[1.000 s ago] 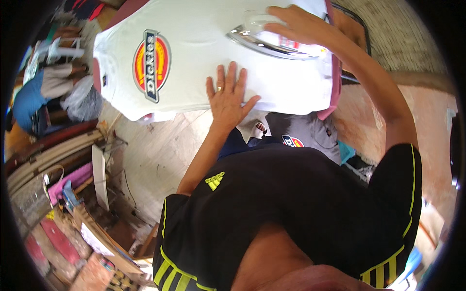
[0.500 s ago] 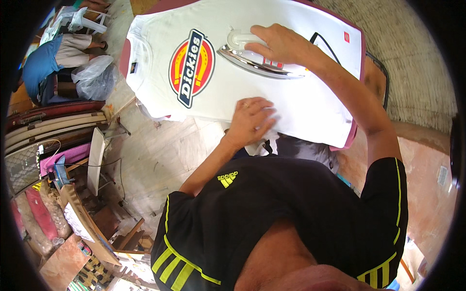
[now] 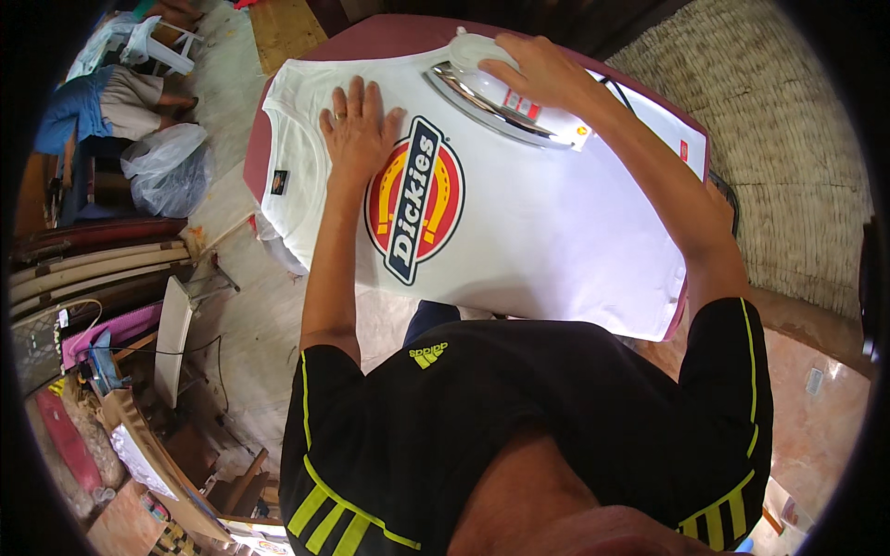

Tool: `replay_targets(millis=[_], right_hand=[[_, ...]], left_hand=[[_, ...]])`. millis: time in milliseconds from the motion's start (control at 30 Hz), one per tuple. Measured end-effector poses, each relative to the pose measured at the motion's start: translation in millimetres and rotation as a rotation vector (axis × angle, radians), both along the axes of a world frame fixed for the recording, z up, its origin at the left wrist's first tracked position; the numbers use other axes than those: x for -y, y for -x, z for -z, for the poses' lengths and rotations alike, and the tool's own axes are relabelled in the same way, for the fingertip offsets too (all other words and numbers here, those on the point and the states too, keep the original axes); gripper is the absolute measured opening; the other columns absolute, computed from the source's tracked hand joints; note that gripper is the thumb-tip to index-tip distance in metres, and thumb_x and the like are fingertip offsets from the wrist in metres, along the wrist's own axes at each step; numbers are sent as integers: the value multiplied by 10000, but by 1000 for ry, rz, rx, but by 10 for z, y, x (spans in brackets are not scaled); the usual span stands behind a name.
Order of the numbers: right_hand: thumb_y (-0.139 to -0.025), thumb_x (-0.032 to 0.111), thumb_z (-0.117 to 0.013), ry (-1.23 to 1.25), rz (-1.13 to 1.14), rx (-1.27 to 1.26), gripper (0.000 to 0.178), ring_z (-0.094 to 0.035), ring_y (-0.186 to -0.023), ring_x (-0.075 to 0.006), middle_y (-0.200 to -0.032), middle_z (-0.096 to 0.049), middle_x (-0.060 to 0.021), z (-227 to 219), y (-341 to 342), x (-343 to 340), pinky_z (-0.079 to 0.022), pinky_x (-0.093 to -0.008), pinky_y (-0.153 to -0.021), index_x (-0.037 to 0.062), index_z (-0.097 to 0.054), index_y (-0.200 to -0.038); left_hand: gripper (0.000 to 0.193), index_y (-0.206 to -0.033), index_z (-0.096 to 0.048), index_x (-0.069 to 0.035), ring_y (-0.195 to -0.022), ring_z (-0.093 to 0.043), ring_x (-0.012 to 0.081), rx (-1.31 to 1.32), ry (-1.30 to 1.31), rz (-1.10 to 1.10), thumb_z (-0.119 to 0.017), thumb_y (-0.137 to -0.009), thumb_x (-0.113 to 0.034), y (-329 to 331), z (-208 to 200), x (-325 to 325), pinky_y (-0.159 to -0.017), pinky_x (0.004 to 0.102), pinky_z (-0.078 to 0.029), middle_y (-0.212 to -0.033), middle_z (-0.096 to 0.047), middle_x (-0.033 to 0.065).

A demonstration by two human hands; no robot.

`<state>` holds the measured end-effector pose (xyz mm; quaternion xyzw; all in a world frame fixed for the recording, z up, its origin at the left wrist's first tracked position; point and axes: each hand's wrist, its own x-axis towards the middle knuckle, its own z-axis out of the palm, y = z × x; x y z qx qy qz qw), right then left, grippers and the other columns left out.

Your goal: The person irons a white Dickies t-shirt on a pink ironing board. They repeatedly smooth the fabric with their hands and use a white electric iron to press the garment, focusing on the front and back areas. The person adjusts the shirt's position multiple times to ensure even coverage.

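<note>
A white T-shirt (image 3: 547, 232) with a round red, yellow and blue emblem (image 3: 414, 199) lies spread flat on a maroon ironing board (image 3: 256, 157). My left hand (image 3: 357, 125) rests flat on the shirt near the collar, fingers spread, just left of the emblem. My right hand (image 3: 538, 69) grips the handle of a white clothes iron (image 3: 505, 97) that stands on the shirt's upper part, its shiny soleplate edge facing the emblem. The iron's cord runs off to the right behind my arm.
A seated person in blue (image 3: 102, 97) is at the upper left beside a clear plastic bag (image 3: 167, 167). Wooden planks and clutter (image 3: 102, 269) fill the left side. A woven mat (image 3: 788, 157) lies to the right of the board.
My left hand has moved from the shirt's lower hem up to the collar area. The iron has shifted toward the top of the shirt, and the view has swung over the board.
</note>
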<state>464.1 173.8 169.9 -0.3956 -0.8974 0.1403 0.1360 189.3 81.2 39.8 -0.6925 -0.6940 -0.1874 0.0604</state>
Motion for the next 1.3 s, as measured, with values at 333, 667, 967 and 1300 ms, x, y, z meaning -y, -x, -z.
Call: replay_targets(millis=[333,667,967,1300], right_hand=[[-984,374,-586,82,-7,142,368,-660,-779,-374,-888,-676,-231,-132,-413,-75,-511,-428,-710,26,-612,-1100],[-992,420,-579,197,233,20,392,-696,-761,-331,-870,-704,-214,-90,-837,-68,-528,-448,-711,53,-606,-1125],[-987,369,-611,166,280,-68,343,-683,-655,-332,-765,-676,-227,-80,-792,-208,-516,-413,-623,33,-625,-1057],[-984,308,-622,-28,-327,92,282,-689,-607,-286,-800,-720,-152,-102,-12,-905,-534,-379,-556,37,-638,-1061]], left_hand=[[710,-1521,-409,-121,-1496,-251,391,1,-42,-72,-423,-976,-575,294,86,-390,-1183,584,-166,-1607,-332,133],[884,-1514,-344,29,-1509,-216,390,74,-42,-141,-490,-926,-614,255,33,-355,-1199,567,-141,-1613,-269,221],[862,-1514,-361,18,-1508,-197,420,37,-60,-227,-466,-931,-609,293,64,-342,-1198,580,-89,-1610,-266,238],[589,-1443,-507,-121,-1430,-344,394,-7,-82,-206,-483,-968,-469,446,20,-383,-1125,583,-229,-1539,-417,172]])
